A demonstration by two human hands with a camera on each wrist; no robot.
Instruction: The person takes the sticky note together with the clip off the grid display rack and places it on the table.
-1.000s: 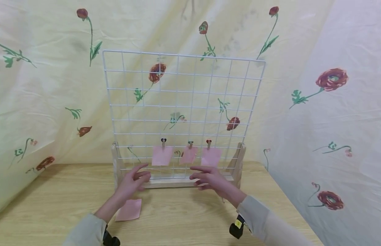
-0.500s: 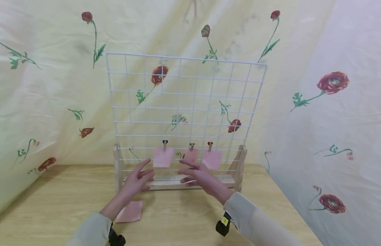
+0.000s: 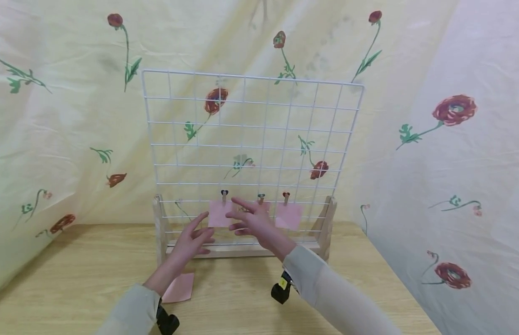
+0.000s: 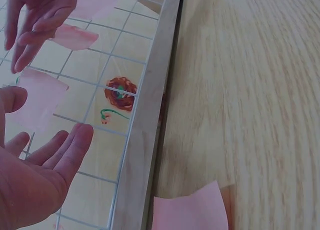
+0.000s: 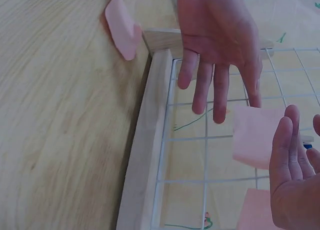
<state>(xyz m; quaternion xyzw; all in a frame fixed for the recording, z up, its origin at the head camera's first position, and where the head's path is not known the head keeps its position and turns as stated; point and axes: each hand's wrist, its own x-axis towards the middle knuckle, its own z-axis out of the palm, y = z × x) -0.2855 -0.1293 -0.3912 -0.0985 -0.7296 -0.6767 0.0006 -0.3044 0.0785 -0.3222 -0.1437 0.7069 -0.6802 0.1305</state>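
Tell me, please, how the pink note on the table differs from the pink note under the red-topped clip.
The table note lies on the table, while the clipped note hangs on the wire grid. A red-topped clip holds the clipped note; no clip shows on the table note. In the head view, the table note is nearer, the clipped note farther back. Both are pink.

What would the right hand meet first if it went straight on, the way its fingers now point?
Probably the leftmost hanging pink note: in the head view, the right hand points toward it, though depth is unclear.
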